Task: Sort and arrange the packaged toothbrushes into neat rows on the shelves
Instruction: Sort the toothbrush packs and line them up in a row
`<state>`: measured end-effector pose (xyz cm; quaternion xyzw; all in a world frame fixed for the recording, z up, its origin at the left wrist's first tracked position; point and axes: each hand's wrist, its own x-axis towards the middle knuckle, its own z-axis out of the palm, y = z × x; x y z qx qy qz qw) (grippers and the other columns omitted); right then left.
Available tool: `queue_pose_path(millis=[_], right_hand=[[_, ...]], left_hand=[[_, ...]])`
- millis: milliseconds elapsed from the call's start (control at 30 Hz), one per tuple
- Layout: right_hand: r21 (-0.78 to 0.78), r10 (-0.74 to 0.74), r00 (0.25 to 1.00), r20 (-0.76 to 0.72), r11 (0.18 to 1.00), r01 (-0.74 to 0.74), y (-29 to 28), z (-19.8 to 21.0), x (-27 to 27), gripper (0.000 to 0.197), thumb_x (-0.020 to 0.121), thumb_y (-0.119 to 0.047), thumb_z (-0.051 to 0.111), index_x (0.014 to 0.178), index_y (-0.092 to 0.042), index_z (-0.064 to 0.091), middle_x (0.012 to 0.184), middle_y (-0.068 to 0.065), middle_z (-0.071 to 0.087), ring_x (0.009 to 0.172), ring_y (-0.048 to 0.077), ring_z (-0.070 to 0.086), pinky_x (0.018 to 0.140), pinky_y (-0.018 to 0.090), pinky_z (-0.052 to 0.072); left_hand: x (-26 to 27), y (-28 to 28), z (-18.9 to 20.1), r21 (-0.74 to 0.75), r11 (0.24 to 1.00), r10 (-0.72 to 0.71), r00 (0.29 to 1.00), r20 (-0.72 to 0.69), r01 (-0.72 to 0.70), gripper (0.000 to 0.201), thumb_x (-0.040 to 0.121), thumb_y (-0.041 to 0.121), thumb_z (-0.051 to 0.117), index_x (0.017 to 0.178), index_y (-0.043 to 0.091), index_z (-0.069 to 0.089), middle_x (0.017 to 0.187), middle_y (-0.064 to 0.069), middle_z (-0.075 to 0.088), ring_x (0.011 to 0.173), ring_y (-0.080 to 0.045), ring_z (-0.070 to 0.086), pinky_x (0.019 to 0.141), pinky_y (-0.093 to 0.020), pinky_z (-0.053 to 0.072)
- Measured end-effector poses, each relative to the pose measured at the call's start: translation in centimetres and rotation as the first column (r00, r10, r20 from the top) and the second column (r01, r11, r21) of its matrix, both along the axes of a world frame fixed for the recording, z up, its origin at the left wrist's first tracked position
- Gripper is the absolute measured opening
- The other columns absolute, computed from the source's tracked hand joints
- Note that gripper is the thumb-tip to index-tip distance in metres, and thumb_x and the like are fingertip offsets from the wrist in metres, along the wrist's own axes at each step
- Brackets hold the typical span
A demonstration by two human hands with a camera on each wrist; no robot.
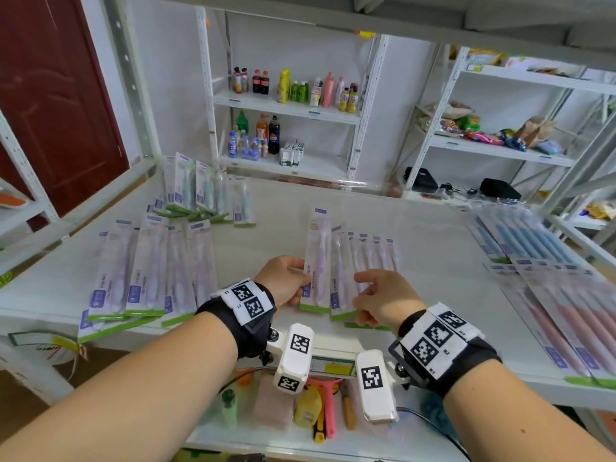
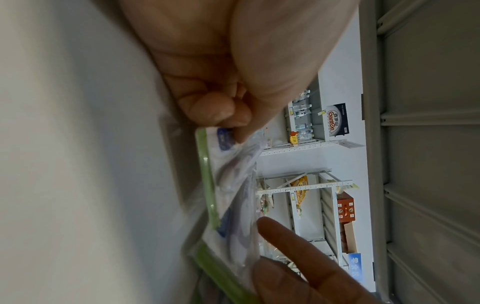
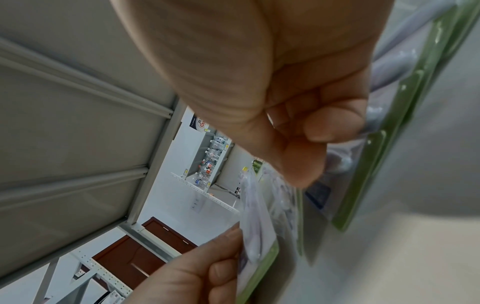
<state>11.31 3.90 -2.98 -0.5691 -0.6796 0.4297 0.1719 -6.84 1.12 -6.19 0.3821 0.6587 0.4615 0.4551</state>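
Lying across the white shelf [image 1: 416, 221], from its left edge to its right: a loose fan of purple toothbrush packs [image 1: 140, 278] near the front left corner, some overlapping and overhanging the front edge; behind them, toward the rear left, a small group of green toothbrush packs [image 1: 200, 195], several propped upright. At the middle front, the left hand [image 1: 286, 281] pinches the lower left edge of one purple toothbrush pack [image 1: 316, 261], thumb on top, fingers curled beneath, the pack flat on the shelf with its green strip toward the front edge. Just beside it on the right lies a short row of purple packs [image 1: 366, 258], each overlapping the next. The right hand [image 1: 383, 301] rests on the near end of this row, fingers curled over the pack edges; in the right wrist view the fingertips [image 3: 327, 129] press on clear wrapping, but whether they grip a pack cannot be told. Along the right edge lie blue toothbrush packs [image 1: 523, 238] toward the rear and pink toothbrush packs [image 1: 573, 315] toward the front, in overlapping rows. Beneath the front edge, a lower shelf [image 1: 253, 438] carries a pink scraper [image 1: 328, 408] and small bottles.
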Motion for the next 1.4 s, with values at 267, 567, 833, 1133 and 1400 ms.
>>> queue_pose_path(millis=[267, 567, 833, 1133, 1400], right_hand=[[0.003, -0.002, 0.998, 0.068, 1.000, 0.002, -0.2, 0.2, -0.4, 0.048, 0.087, 0.001, 0.055, 0.132, -0.014, 0.046, 0.095, 0.012, 0.065, 0.051, 0.011, 0.065, 0.043, 0.016, 0.046], [0.046, 0.003, 0.989, 0.150, 0.999, -0.010, -0.2, 0.0, -0.3, 0.048, 0.086, 0.000, 0.054, 0.130, -0.016, 0.048, 0.097, 0.011, 0.064, 0.056, 0.014, 0.066, 0.058, 0.026, 0.057], [0.168, -0.073, 0.989, 0.130, 0.984, 0.051, 0.5, 0.1, 1.1, 0.041, 0.084, -0.002, 0.055, 0.121, -0.018, 0.059, 0.095, -0.001, 0.059, 0.070, 0.014, 0.060, 0.060, 0.020, 0.047], [0.162, -0.166, 0.984, 0.067, 0.975, 0.153, 1.6, 0.0, 4.6, 0.053, 0.087, -0.016, 0.060, 0.138, -0.019, 0.045, 0.144, 0.005, 0.043, 0.128, 0.024, 0.044, 0.092, 0.026, 0.036], [0.141, -0.105, 0.990, 0.090, 0.986, 0.092, 1.7, -1.2, 5.7, 0.056, 0.086, -0.017, 0.062, 0.139, -0.016, 0.043, 0.140, 0.008, 0.046, 0.126, 0.021, 0.045, 0.092, 0.023, 0.033]], left_hand=[[-0.2, -0.3, -0.6, 0.027, 0.998, -0.050, 0.997, -0.058, 0.052, 0.020, 0.091, 0.005, 0.055, 0.108, 0.016, 0.054, 0.077, -0.009, 0.062, 0.054, -0.015, 0.051, 0.048, -0.024, 0.044], [0.0, 0.0, -0.9, -0.003, 0.998, -0.059, 0.989, -0.134, 0.059, 0.029, 0.089, 0.006, 0.056, 0.118, 0.011, 0.052, 0.068, -0.005, 0.060, 0.050, -0.014, 0.052, 0.048, -0.025, 0.044], [0.3, 0.1, -0.7, -0.026, 0.998, -0.068, 0.981, -0.182, 0.064, 0.037, 0.089, 0.006, 0.057, 0.125, 0.010, 0.047, 0.070, -0.003, 0.058, 0.050, -0.013, 0.052, 0.045, -0.022, 0.045], [0.5, 0.4, -0.7, -0.017, 0.999, -0.037, 0.978, -0.207, 0.035, 0.045, 0.085, 0.007, 0.062, 0.128, 0.013, 0.049, 0.067, -0.004, 0.060, 0.048, -0.013, 0.054, 0.045, -0.023, 0.045], [0.5, 0.4, -0.6, -0.053, 0.997, -0.073, 0.968, -0.241, 0.062, 0.042, 0.082, 0.010, 0.065, 0.121, 0.014, 0.053, 0.071, -0.004, 0.059, 0.052, -0.017, 0.053, 0.049, -0.026, 0.045]])
